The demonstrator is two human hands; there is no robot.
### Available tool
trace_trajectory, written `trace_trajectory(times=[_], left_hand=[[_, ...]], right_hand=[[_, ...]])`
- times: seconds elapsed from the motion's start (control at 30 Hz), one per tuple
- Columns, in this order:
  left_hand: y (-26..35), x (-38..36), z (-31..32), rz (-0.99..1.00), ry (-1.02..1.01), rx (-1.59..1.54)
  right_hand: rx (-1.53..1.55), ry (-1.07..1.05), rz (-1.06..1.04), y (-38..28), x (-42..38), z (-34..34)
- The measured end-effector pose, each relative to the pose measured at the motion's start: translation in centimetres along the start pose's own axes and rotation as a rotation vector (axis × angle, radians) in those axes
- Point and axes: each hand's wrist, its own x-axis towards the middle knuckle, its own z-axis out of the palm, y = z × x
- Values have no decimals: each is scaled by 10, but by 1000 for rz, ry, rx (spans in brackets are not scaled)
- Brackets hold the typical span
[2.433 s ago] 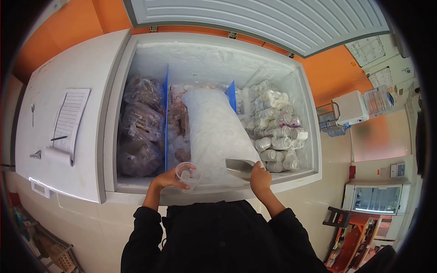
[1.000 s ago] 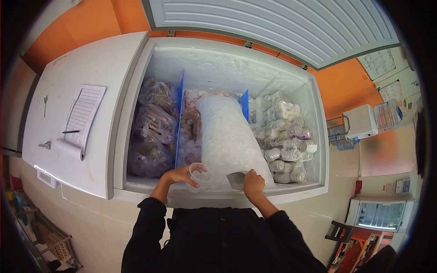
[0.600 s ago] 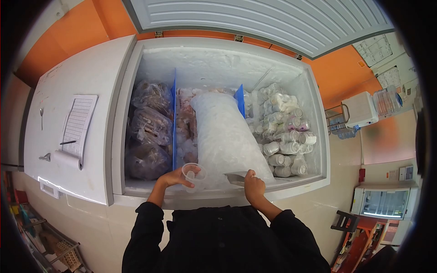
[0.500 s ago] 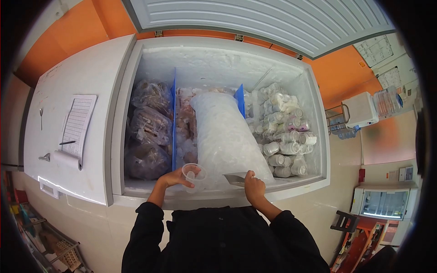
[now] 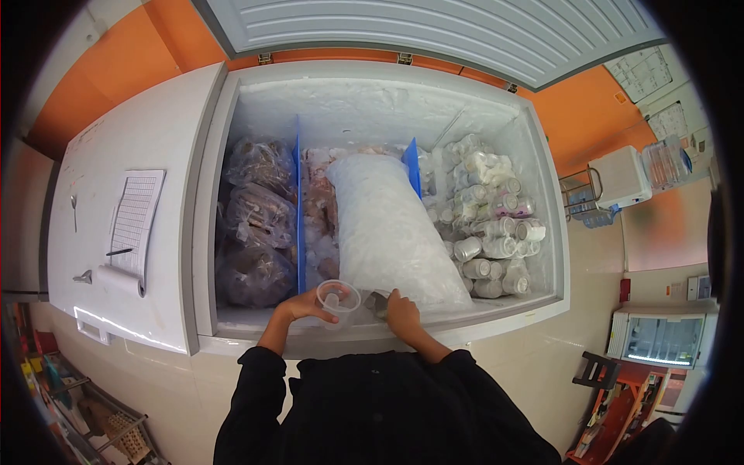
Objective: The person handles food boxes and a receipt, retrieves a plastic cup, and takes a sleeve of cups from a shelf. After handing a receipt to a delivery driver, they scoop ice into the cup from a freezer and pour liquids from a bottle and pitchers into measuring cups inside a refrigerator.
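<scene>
At the freezer's front edge, my left hand [image 5: 303,307] is closed around a clear plastic cup [image 5: 339,294], its round mouth facing up toward me. A small pale shape shows inside it. My right hand [image 5: 402,313] grips a metal scoop [image 5: 377,303], its blade right beside the cup and partly hidden by my fingers. Both hands are over the near end of a large clear bag of ice [image 5: 391,225], which lies lengthwise in the middle of the chest freezer [image 5: 341,87].
Blue dividers [image 5: 299,201] flank the ice bag. Bagged brown food [image 5: 258,213] fills the left section; wrapped white cups [image 5: 492,225] are heaped on the right. A clipboard sheet [image 5: 138,217] with a pen lies on the closed white lid [image 5: 85,186]. The raised lid [image 5: 449,31] stands behind.
My right hand has moved left with the scoop, bringing it from over the bag's near end to beside the cup. My left hand still holds the cup; the view has shifted slightly.
</scene>
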Motion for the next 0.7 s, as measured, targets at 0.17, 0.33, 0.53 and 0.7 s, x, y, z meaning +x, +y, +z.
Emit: trace_trajectory(times=[0.17, 0.33, 0.53, 0.7], left_hand=[[3, -10, 1, 58, 2, 79], [0, -8, 4, 100, -38, 118], [16, -3, 10, 86, -105, 308], [33, -4, 17, 87, -161, 460]], right_hand=[[134, -46, 105, 18, -1, -10], [177, 98, -10, 36, 0, -8], [197, 28, -127, 70, 15, -29], [136, -140, -205, 72, 33, -39]])
